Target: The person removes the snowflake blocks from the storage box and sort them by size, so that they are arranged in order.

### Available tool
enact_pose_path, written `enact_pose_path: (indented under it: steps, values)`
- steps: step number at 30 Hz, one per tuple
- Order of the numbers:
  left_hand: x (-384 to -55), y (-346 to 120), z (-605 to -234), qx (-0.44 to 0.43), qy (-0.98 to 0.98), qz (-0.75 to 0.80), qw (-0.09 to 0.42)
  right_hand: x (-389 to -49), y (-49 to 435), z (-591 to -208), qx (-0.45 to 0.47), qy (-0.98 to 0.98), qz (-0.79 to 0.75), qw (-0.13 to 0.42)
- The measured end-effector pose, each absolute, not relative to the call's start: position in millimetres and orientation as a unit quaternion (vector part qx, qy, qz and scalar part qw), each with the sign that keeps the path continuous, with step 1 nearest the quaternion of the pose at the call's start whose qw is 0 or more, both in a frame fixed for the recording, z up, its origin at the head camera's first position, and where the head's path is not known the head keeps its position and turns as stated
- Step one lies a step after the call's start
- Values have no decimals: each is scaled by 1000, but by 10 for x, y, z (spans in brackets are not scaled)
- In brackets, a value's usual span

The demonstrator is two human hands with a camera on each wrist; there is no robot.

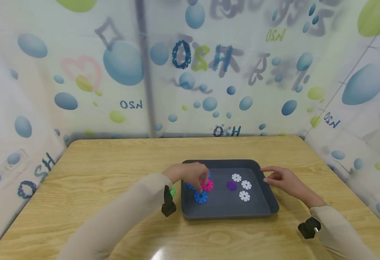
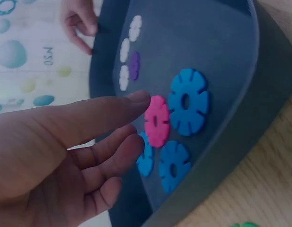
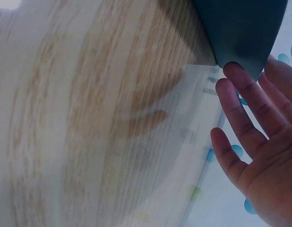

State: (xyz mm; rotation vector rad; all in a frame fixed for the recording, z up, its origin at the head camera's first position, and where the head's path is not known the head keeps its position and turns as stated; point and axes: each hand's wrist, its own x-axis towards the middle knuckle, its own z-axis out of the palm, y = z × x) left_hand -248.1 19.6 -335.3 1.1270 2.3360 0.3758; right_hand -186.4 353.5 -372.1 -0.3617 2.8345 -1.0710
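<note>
A dark grey tray (image 1: 222, 213) holds notched plastic discs. My left hand (image 1: 191, 174) is over its left part, thumb and fingers bent and apart. Beside the thumb tip lies a pink disc (image 2: 157, 121), which looks flat on the tray floor; whether the thumb touches it I cannot tell. Around it are three blue discs, the nearest blue disc (image 1: 201, 197) lying in front. My right hand (image 1: 284, 179) is at the tray's right wall, its fingertips at or near the rim. In the right wrist view its fingers (image 3: 247, 101) are spread and loosely extended.
Right of the tray's middle lie a purple disc (image 1: 231, 186) and three white discs, one white disc (image 1: 244, 196) in front. A green disc (image 1: 173, 191) is on the wooden table (image 1: 128, 159) left of the tray, partly behind the left wrist. A patterned curtain (image 1: 176, 101) hangs behind the table.
</note>
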Motion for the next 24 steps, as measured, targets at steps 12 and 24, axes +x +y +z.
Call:
enact_pose_path:
  steps: [12,24]
  values:
    - [-2468,381,-3465,394,874,38,282,-1859,3512,-3704,-121,929,-347,45]
    - [-2436,398,-3488,405,868,37,284,-1834,3501,-3693,-117,927,-354,43]
